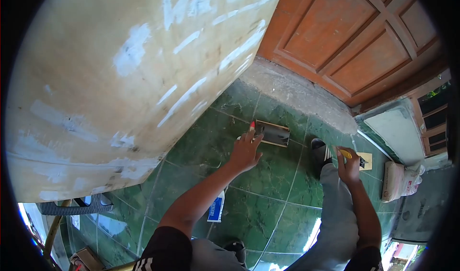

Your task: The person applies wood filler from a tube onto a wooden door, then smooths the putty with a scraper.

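My left hand (246, 152) reaches down over the green tiled floor, thumb and fingers apart. Its fingertips are right at a small red-tipped object (252, 125), partly hidden under the fingers. Beside them lies a shallow rectangular tray (272, 133) with a dark inside and light edges. My right hand (350, 168), closed, rests near my right knee around a yellow-handled tool (345, 153); its working end is hard to make out. Just beyond that hand a pale yellow board with a black handle (365, 161) sits on the tiles.
A large cream panel (110, 94) with white filler patches stands at left. A brown wooden door (330, 27) is behind a rough concrete sill (297, 86). A blue-white packet (216, 208) lies below my left forearm. Bags (393, 181) stand at right, a grey step (76, 207) at lower left.
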Tool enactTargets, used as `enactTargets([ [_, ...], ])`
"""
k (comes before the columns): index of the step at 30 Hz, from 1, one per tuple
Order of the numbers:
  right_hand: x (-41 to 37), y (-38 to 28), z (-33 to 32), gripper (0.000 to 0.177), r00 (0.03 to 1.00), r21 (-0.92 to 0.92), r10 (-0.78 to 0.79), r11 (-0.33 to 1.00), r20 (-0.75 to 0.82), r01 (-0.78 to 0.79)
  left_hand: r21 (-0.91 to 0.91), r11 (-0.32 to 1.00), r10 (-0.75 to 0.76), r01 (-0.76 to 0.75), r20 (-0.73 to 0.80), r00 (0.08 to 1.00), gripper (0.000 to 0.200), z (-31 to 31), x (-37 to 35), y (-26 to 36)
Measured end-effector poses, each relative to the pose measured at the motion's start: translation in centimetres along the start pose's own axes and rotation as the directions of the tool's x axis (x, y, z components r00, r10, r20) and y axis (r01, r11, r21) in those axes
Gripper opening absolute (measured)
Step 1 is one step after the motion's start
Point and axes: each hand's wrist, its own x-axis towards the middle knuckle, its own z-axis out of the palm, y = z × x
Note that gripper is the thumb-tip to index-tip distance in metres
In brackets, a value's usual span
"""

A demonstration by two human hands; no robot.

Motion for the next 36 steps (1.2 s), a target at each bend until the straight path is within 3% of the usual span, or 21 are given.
enactTargets([
  [6, -9.8, 0.5, -5.0, 0.018, 0.920, 0.052, 0.379, 0.925, -0.094, -0.376, 0.233, 0.966, -0.161, 0.113, 0.198, 0.967, 0.075, 5.1, 9.6, 1.2],
  [12, -13.8, 0.3, -9.0, 0.014, 0.982, -0.024, 0.156, 0.988, 0.102, -0.155, 0.143, 0.989, -0.092, 0.050, 0.309, 0.947, 0.045, 9.0, 6.0, -2.6],
  [15, -12.1, 1.1, -9.4, 0.013, 0.988, -0.015, 0.032, 0.999, 0.150, -0.030, 0.213, 0.975, 0.028, -0.067, 0.182, 0.983, 0.037, 8.0, 0.1, -3.1],
  [21, -6.3, -0.2, -5.9, 0.015, 0.983, 0.055, -0.170, 0.985, 0.068, 0.166, 0.173, 0.984, 0.030, -0.043, 0.078, 0.996, 0.044, 5.8, -10.6, -3.8],
  [27, -6.8, -5.1, -1.4, 0.017, 0.922, 0.212, -0.387, 0.904, 0.031, 0.373, 0.210, 0.976, 0.020, -0.054, 0.161, 0.987, 0.053, 4.6, -19.8, -3.8],
  [30, -8.8, -4.9, 0.4, 0.016, 0.907, 0.267, -0.418, 0.880, 0.042, 0.393, 0.188, 0.982, -0.046, 0.008, 0.197, 0.979, 0.055, 3.2, -25.0, -4.2],
  [33, -10.8, -3.6, 0.5, 0.016, 0.905, 0.315, -0.417, 0.872, 0.079, 0.374, 0.185, 0.981, 0.023, -0.062, 0.207, 0.978, 0.057, 0.8, -30.5, -7.1],
  [36, -12.2, -1.0, -0.6, 0.015, 0.912, 0.279, -0.398, 0.890, 0.094, 0.360, 0.368, 0.922, -0.264, 0.124, 0.361, 0.894, 0.061, -2.9, -34.8, -6.8],
])
